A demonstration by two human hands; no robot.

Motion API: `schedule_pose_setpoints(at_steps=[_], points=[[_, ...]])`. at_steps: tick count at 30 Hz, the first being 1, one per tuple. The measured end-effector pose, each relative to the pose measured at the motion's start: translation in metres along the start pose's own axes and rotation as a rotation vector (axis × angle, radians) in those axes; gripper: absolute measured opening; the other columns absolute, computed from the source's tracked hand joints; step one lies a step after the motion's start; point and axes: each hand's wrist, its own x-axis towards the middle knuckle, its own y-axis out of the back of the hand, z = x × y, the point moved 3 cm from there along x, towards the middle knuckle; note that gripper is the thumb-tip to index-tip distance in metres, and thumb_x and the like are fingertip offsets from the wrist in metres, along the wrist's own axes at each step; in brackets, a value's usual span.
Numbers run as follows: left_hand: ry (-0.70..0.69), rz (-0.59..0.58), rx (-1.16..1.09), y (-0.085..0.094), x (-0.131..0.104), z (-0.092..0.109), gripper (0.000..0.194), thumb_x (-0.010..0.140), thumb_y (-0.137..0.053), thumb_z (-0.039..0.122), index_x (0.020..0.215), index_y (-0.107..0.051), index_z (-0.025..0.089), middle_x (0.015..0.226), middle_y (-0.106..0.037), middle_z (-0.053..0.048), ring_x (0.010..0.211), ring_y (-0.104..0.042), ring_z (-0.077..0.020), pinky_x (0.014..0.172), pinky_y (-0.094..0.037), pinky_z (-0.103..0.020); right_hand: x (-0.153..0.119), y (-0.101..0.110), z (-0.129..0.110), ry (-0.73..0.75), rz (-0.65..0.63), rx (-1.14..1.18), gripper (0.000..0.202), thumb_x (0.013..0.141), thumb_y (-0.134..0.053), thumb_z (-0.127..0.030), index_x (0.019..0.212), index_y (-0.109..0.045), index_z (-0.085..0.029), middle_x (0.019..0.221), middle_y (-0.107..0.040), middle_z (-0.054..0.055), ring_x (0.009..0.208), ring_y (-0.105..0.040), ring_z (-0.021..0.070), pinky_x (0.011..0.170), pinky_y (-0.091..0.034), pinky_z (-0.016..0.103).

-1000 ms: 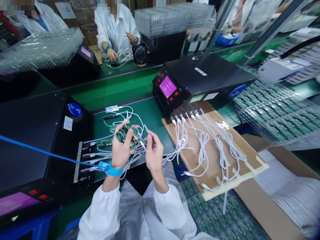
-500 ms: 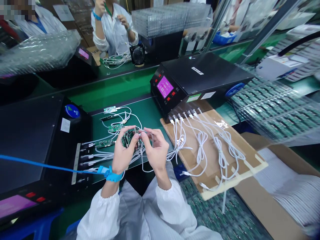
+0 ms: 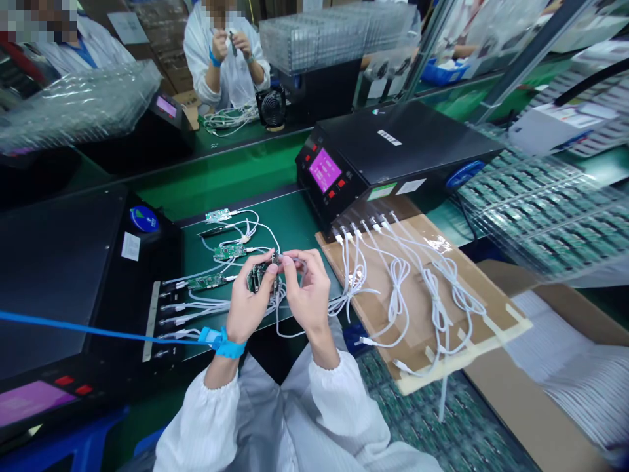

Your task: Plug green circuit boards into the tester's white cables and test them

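Note:
My left hand (image 3: 246,307) is closed around several small green circuit boards (image 3: 256,277), its thumb pressed on their near side. From the right, my right hand (image 3: 311,292) meets it, thumb and forefinger pinched on a white cable (image 3: 299,260) at the boards' edge. The fingertips hide the cable's end, so I cannot tell whether it is seated in a board. Beyond my hands, more wired circuit boards (image 3: 230,252) lie on the green mat (image 3: 287,219). A blue wrist strap (image 3: 227,343) circles my left wrist.
Black test boxes stand at left (image 3: 63,262) and right (image 3: 403,144). White cables (image 3: 398,282) run from the right box over a cardboard sheet (image 3: 363,314). Trays of boards (image 3: 540,210) and a carton (image 3: 531,406) are at right. A co-worker (image 3: 226,59) sits opposite.
The boards in my left hand have tilted and shifted slightly right, closer to my right fingertips. The co-worker opposite has brought both hands together lower down.

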Motion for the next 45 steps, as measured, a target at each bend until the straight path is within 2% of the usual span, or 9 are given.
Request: schedule_pose_setpoints(at_steps=[5, 16, 19, 22, 27, 30, 35, 40, 45], points=[[-0.037, -0.022, 0.013, -0.004, 0.0, 0.004, 0.03, 0.092, -0.073, 0.047, 0.11, -0.077, 0.023, 0.123, -0.073, -0.01, 0.119, -0.066, -0.0279, 0.108, -0.05, -0.041, 0.0, -0.001, 0.002, 0.018, 0.017, -0.03, 0.015, 0.101, -0.059, -0.031, 0.103, -0.071, -0.021, 0.1, -0.063, 0.005, 0.091, -0.065, 0.0152, 0.083, -0.057, 0.03], [-0.143, -0.079, 0.182, -0.007, 0.003, 0.01, 0.032, 0.097, -0.065, 0.046, 0.111, -0.075, 0.019, 0.122, -0.075, -0.011, 0.116, -0.069, -0.0247, 0.103, -0.053, -0.037, 0.001, -0.003, 0.001, 0.056, 0.043, -0.044, 0.014, 0.102, -0.059, -0.027, 0.101, -0.071, -0.019, 0.097, -0.064, 0.004, 0.089, -0.065, 0.0138, 0.081, -0.056, 0.028], [-0.15, -0.084, 0.231, -0.004, 0.009, 0.01, 0.036, 0.097, -0.064, 0.049, 0.111, -0.073, 0.018, 0.123, -0.074, -0.011, 0.118, -0.067, -0.0258, 0.104, -0.052, -0.037, 0.006, -0.003, 0.0, 0.038, -0.013, -0.056, 0.016, 0.101, -0.058, -0.027, 0.101, -0.073, -0.019, 0.097, -0.065, 0.004, 0.09, -0.067, 0.0141, 0.082, -0.057, 0.027], [-0.082, -0.162, 0.296, -0.001, 0.02, 0.01, 0.044, 0.096, -0.06, 0.054, 0.12, -0.07, 0.018, 0.123, -0.074, -0.011, 0.113, -0.068, -0.0267, 0.101, -0.052, -0.038, 0.012, 0.013, -0.007, 0.057, -0.077, -0.18, 0.02, 0.101, -0.06, -0.03, 0.11, -0.075, -0.021, 0.105, -0.068, 0.006, 0.1, -0.068, 0.0164, 0.092, -0.057, 0.031], [0.091, -0.266, 0.494, 0.006, 0.045, 0.006, 0.05, 0.096, -0.053, 0.052, 0.133, -0.062, 0.019, 0.107, -0.074, -0.008, 0.079, -0.064, -0.0229, 0.078, -0.05, -0.035, 0.023, 0.084, -0.012, -0.032, 0.242, -0.595, 0.029, 0.104, -0.049, -0.029, 0.117, -0.074, -0.02, 0.113, -0.071, 0.011, 0.105, -0.067, 0.0224, 0.094, -0.053, 0.041], [0.171, -0.281, 0.681, 0.009, 0.056, 0.006, 0.048, 0.095, -0.052, 0.043, 0.133, -0.062, 0.016, 0.089, -0.069, -0.006, 0.065, -0.055, -0.0213, 0.07, -0.043, -0.033, 0.035, 0.112, -0.001, -0.178, 0.248, -0.836, 0.032, 0.102, -0.045, -0.02, 0.113, -0.075, -0.013, 0.106, -0.075, 0.016, 0.099, -0.069, 0.0264, 0.091, -0.051, 0.041], [0.197, -0.247, 0.775, 0.01, 0.056, 0.013, 0.05, 0.097, -0.049, 0.039, 0.138, -0.059, 0.012, 0.073, -0.059, -0.003, 0.062, -0.052, -0.0217, 0.069, -0.039, -0.032, 0.056, 0.117, 0.02, -0.368, 0.052, -0.997, 0.032, 0.1, -0.046, -0.014, 0.11, -0.077, -0.013, 0.096, -0.078, 0.019, 0.091, -0.073, 0.0285, 0.079, -0.046, 0.034], [0.237, -0.238, 0.707, 0.012, 0.042, 0.012, 0.051, 0.096, -0.049, 0.049, 0.138, -0.059, 0.022, 0.065, -0.056, 0.0, 0.054, -0.051, -0.0215, 0.062, -0.04, -0.032, 0.065, 0.114, 0.028, -0.338, -0.045, -0.974, 0.026, 0.1, -0.052, -0.019, 0.09, -0.075, -0.02, 0.081, -0.076, 0.01, 0.074, -0.069, 0.0222, 0.067, -0.037, 0.029], [0.198, -0.233, 0.649, 0.011, 0.033, 0.013, 0.053, 0.093, -0.05, 0.058, 0.131, -0.063, 0.025, 0.068, -0.059, 0.0, 0.052, -0.047, -0.0195, 0.061, -0.04, -0.031, 0.06, 0.117, 0.032, -0.313, -0.039, -0.922, 0.029, 0.099, -0.049, -0.017, 0.081, -0.071, -0.02, 0.072, -0.071, 0.005, 0.068, -0.061, 0.0184, 0.065, -0.035, 0.028]])
